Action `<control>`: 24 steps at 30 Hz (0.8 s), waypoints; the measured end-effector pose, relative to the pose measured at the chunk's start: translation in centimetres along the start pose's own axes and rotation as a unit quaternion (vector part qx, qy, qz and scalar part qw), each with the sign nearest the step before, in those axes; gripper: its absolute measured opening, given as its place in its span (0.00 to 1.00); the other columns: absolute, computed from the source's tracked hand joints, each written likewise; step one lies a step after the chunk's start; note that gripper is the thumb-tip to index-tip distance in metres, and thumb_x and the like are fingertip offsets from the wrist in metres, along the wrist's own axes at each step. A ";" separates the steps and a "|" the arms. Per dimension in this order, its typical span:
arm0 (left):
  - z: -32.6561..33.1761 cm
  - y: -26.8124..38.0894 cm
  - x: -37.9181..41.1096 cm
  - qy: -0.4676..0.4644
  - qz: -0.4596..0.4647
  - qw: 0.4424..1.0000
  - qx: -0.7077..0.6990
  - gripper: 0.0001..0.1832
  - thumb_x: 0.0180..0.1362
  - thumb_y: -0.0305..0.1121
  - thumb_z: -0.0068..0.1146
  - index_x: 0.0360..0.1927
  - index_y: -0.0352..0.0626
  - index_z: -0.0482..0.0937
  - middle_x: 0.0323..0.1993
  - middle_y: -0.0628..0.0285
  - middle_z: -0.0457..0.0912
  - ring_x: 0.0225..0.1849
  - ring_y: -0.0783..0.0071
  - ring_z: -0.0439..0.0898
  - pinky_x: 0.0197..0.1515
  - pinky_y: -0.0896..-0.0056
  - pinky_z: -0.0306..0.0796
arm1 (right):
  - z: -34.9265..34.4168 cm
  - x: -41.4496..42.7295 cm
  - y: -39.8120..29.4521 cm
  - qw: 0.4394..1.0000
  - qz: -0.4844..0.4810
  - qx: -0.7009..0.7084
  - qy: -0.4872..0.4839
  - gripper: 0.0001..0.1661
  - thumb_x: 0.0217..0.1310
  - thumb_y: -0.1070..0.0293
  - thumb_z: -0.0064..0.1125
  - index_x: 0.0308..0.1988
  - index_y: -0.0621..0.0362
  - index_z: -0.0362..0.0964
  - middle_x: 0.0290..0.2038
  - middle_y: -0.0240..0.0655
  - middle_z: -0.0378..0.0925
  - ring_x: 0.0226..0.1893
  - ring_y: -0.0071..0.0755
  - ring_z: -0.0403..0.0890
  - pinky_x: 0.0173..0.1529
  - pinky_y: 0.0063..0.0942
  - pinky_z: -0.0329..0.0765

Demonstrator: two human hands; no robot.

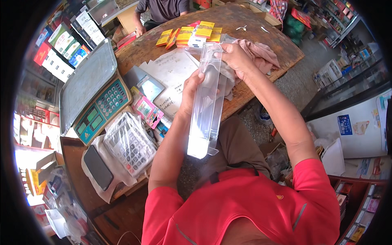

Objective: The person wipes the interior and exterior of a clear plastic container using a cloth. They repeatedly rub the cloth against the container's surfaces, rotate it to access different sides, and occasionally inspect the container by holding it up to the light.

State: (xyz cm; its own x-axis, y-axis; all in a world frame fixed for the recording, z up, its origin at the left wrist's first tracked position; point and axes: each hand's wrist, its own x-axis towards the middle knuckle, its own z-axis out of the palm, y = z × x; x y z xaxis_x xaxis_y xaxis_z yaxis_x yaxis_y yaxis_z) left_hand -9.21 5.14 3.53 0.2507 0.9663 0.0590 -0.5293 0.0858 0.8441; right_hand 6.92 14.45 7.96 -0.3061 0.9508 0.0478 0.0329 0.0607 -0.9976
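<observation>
A long, clear plastic tray (203, 113) is held up in front of me, over the table's near edge. My left hand (192, 90) grips its left side near the middle, thumb on top. At the far end, my right hand (237, 58) holds the tray with the thumb at its corner. A greyish cloth (227, 75) is bunched behind and beside the tray by my right hand; part of it shows through the plastic. Whether the fingers hold the cloth too is hard to tell. Beyond my right hand lies a crumpled pink cloth (260, 56).
Yellow-and-red boxes (185, 33) lie at the back of the wooden table (284, 46). Left are papers (171, 70), a weighing scale (101, 101), a plastic-wrapped calculator (131, 144) and a smartphone (98, 167) on a cloth. Another person (162, 12) sits across the table.
</observation>
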 end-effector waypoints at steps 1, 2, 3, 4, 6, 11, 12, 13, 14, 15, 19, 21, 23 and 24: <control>0.1 -0.1 0.0 -0.001 0.006 1.000 0.006 0.31 0.55 0.51 0.49 0.56 0.38 0.71 0.36 0.54 0.80 0.29 0.66 0.81 0.34 0.69 0.74 | -0.1 0.0 0.3 0.999 -0.016 -0.031 0.005 0.16 0.61 0.77 0.57 0.49 0.69 0.75 0.40 0.35 0.81 0.35 0.22 0.80 0.40 0.22 0.78; 0.1 -0.2 0.1 -0.002 0.007 1.000 0.006 0.33 0.56 0.52 0.49 0.56 0.35 0.71 0.38 0.52 0.80 0.29 0.66 0.81 0.32 0.70 0.75 | -0.3 0.0 0.5 0.997 -0.032 -0.063 0.010 0.15 0.61 0.76 0.57 0.48 0.69 0.75 0.39 0.35 0.81 0.35 0.22 0.80 0.39 0.22 0.77; -0.1 -0.4 0.2 -0.003 0.007 1.000 0.007 0.34 0.56 0.54 0.50 0.55 0.33 0.70 0.39 0.50 0.80 0.29 0.66 0.82 0.29 0.71 0.77 | -0.3 0.0 0.7 0.995 -0.047 -0.092 0.016 0.14 0.61 0.76 0.58 0.47 0.70 0.76 0.38 0.34 0.82 0.34 0.22 0.80 0.39 0.22 0.77; -0.2 -0.6 0.3 -0.005 0.007 1.000 0.008 0.36 0.56 0.55 0.51 0.55 0.31 0.70 0.40 0.48 0.80 0.30 0.65 0.83 0.27 0.72 0.78 | -0.6 0.3 1.3 0.991 -0.056 -0.121 0.022 0.14 0.61 0.74 0.59 0.46 0.70 0.76 0.37 0.35 0.82 0.34 0.22 0.80 0.38 0.23 0.77; -0.2 -0.5 0.3 -0.003 -0.002 1.000 0.007 0.34 0.55 0.53 0.49 0.56 0.36 0.70 0.38 0.52 0.80 0.30 0.66 0.81 0.30 0.69 0.75 | -0.9 1.1 2.0 0.981 -0.073 -0.180 0.032 0.15 0.61 0.71 0.60 0.46 0.69 0.77 0.35 0.36 0.83 0.33 0.22 0.79 0.38 0.24 0.76; -1.0 -0.4 0.3 0.000 0.000 1.000 -0.002 0.34 0.55 0.54 0.48 0.57 0.36 0.70 0.39 0.52 0.80 0.31 0.66 0.82 0.31 0.69 0.74 | 0.4 -1.0 -0.6 0.879 -0.165 -0.428 0.131 0.18 0.60 0.61 0.62 0.44 0.63 0.78 0.29 0.48 0.82 0.29 0.39 0.83 0.35 0.33 0.77; -0.9 -0.4 0.2 -0.002 0.012 1.000 0.001 0.35 0.56 0.55 0.47 0.57 0.34 0.70 0.40 0.50 0.80 0.31 0.66 0.82 0.29 0.71 0.75 | 0.7 -1.5 -1.0 0.855 -0.172 -0.464 0.155 0.18 0.59 0.59 0.63 0.43 0.62 0.78 0.27 0.50 0.81 0.28 0.43 0.83 0.35 0.36 0.77; -0.7 -0.4 0.2 -0.004 0.024 1.000 0.004 0.36 0.57 0.57 0.46 0.56 0.33 0.70 0.42 0.49 0.80 0.31 0.66 0.82 0.28 0.72 0.76 | 1.0 -1.5 -0.8 0.847 -0.199 -0.457 0.183 0.18 0.58 0.59 0.63 0.41 0.62 0.77 0.26 0.49 0.80 0.27 0.46 0.83 0.34 0.37 0.77; -0.5 -0.4 0.1 0.007 0.026 1.000 0.005 0.35 0.57 0.56 0.46 0.56 0.33 0.69 0.41 0.49 0.80 0.30 0.68 0.82 0.28 0.73 0.76 | 1.3 -1.5 -0.4 0.838 -0.226 -0.450 0.210 0.17 0.57 0.59 0.63 0.38 0.63 0.77 0.24 0.49 0.80 0.26 0.48 0.82 0.32 0.38 0.77; -0.3 -0.3 0.1 0.008 0.035 0.999 0.010 0.35 0.57 0.56 0.46 0.56 0.33 0.69 0.41 0.50 0.80 0.30 0.68 0.82 0.28 0.72 0.76 | 1.7 -1.5 -0.2 0.827 -0.253 -0.442 0.236 0.17 0.56 0.58 0.63 0.35 0.63 0.77 0.23 0.48 0.79 0.25 0.50 0.82 0.31 0.40 0.77; 0.5 0.1 -0.4 0.016 0.055 0.998 0.012 0.34 0.58 0.56 0.46 0.54 0.33 0.70 0.41 0.50 0.79 0.30 0.69 0.82 0.29 0.72 0.77 | 2.2 -1.5 0.2 0.803 -0.275 -0.467 0.249 0.14 0.59 0.60 0.61 0.37 0.60 0.76 0.21 0.47 0.78 0.24 0.49 0.82 0.30 0.39 0.77; 0.4 0.0 -0.3 0.014 0.063 0.998 0.013 0.34 0.59 0.57 0.46 0.54 0.34 0.70 0.42 0.50 0.79 0.31 0.68 0.82 0.29 0.72 0.77 | 2.1 -1.5 0.1 0.805 -0.341 -0.407 0.264 0.12 0.61 0.63 0.59 0.37 0.61 0.76 0.22 0.46 0.79 0.23 0.46 0.82 0.29 0.37 0.77; 0.2 0.0 -0.2 0.009 0.077 0.996 -0.047 0.36 0.57 0.56 0.47 0.59 0.36 0.68 0.41 0.50 0.79 0.32 0.66 0.82 0.31 0.70 0.76 | 2.1 -1.5 -0.2 0.802 -0.404 -0.345 0.274 0.10 0.63 0.66 0.57 0.38 0.62 0.75 0.22 0.44 0.79 0.21 0.43 0.81 0.27 0.36 0.76; 0.1 -0.1 -0.2 0.008 0.084 0.993 -0.078 0.37 0.57 0.56 0.48 0.62 0.36 0.67 0.41 0.51 0.79 0.33 0.65 0.81 0.33 0.70 0.76 | 2.2 -2.1 -1.4 0.842 -0.309 -0.328 0.296 0.10 0.65 0.66 0.55 0.38 0.63 0.76 0.22 0.41 0.79 0.19 0.39 0.79 0.26 0.34 0.76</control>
State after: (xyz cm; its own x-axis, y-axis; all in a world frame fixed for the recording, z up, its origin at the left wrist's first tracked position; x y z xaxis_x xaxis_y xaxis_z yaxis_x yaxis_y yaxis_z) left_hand -9.14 4.92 3.46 0.1364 0.9737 0.1827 -0.6826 -0.0413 0.7296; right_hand 5.40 11.72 9.13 0.0630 0.6492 0.7580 0.6196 0.5700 -0.5396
